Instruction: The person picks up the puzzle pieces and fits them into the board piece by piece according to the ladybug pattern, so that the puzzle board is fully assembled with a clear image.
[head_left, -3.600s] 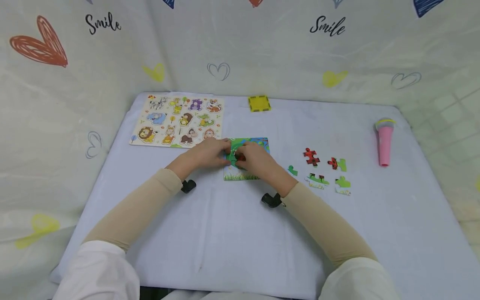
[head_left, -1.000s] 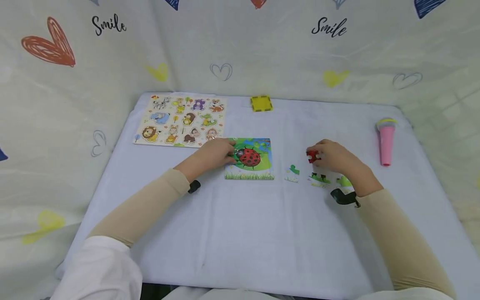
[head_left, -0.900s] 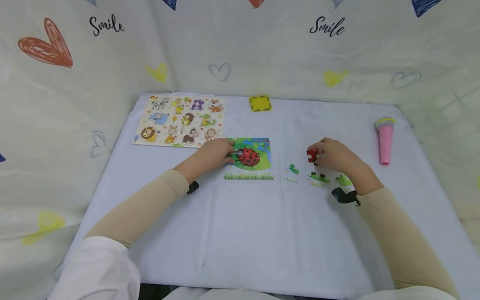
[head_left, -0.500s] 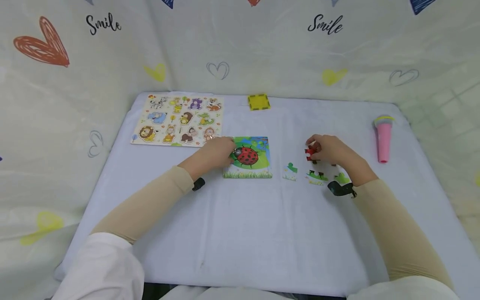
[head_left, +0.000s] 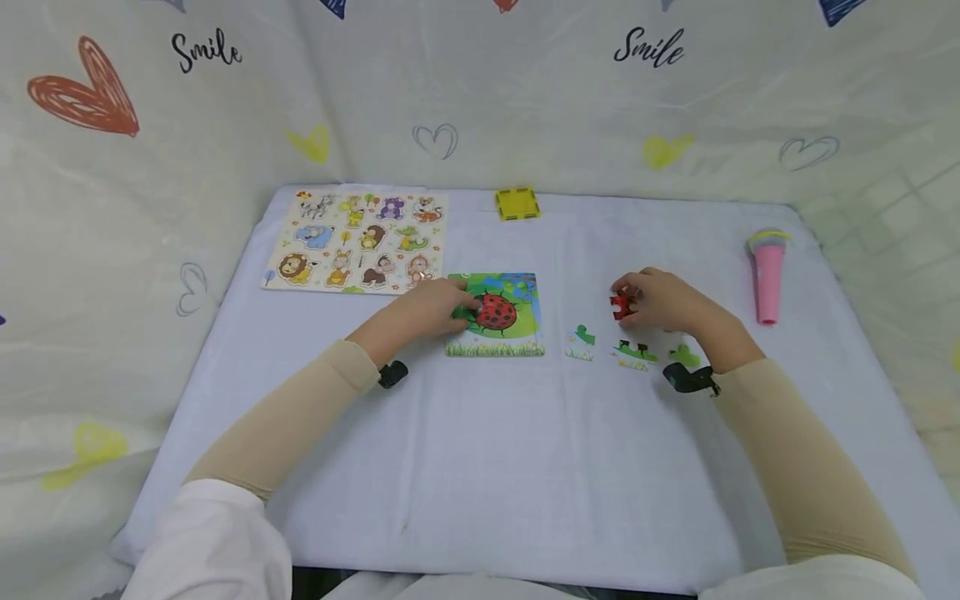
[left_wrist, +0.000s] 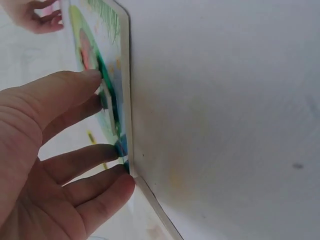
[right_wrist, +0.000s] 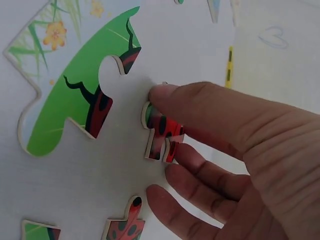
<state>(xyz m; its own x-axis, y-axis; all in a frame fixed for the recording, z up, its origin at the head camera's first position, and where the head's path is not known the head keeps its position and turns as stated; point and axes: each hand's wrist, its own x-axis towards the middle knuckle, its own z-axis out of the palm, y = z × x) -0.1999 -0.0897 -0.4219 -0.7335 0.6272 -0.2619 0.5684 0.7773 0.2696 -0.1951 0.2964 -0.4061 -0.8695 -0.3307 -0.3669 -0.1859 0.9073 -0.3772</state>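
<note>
A square ladybug puzzle board (head_left: pixel 495 351) lies mid-table, with my left hand (head_left: pixel 426 312) at its left edge. Between that hand's thumb and index finger is a small green puzzle piece (left_wrist: pixel 108 112), tilted close over the board; its other fingertips touch the board's edge. To the right, my right hand (head_left: pixel 670 302) pinches a red, black-spotted puzzle piece (right_wrist: pixel 161 134) with thumb and fingers. Below it are a green piece with black feet (head_left: pixel 634 354) and a green-and-white piece (head_left: pixel 684 357). Nearer the board lies another green-and-white piece (head_left: pixel 581 342).
An animal peg puzzle (head_left: pixel 352 242) sits at the back left, its corner close to the left hand. A yellow square tile (head_left: pixel 517 203) lies at the back edge. On the far right is a pink toy microphone (head_left: pixel 768 279). A printed curtain hangs behind.
Since the first frame my right hand has moved from the board to the loose pieces on the right and pinches the red piece. My left hand has stayed at the board's left side.
</note>
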